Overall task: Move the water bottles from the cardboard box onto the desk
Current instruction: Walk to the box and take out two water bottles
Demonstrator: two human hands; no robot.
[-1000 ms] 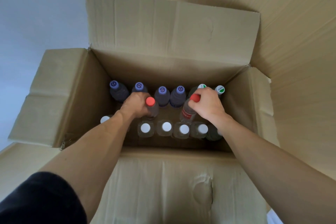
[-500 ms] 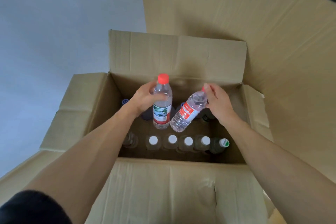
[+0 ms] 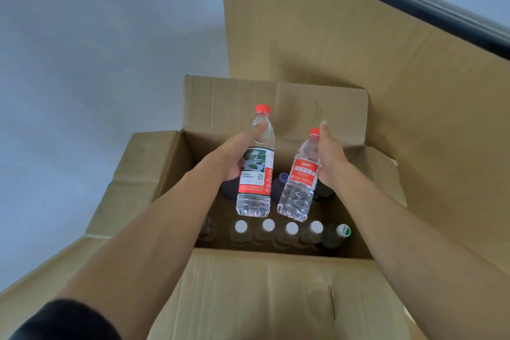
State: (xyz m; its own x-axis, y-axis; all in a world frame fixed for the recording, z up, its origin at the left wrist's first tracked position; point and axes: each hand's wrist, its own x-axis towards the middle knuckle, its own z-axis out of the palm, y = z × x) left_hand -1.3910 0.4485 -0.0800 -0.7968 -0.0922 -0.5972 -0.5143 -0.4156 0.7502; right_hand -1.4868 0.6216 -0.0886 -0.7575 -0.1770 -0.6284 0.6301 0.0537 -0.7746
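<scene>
Bottles (image 3: 255,171) higher above box (image 3: 265,279) now

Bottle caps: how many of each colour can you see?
Red caps: 2, one on the left bottle and one on the right bottle.
White caps: 4, in the box.
Green-and-white cap: 1.
Purple cap: 1.
Total: 8 caps that show.

The bottle in your left hand (image 3: 234,157) wears a label (image 3: 255,171) with a green leafy picture above a red band, and the print on it is too small to read. The bottle in your right hand (image 3: 329,159) carries a red label (image 3: 303,174) with a line of white Chinese characters, too blurred to make out. No brand, number or sign can be read.
</scene>
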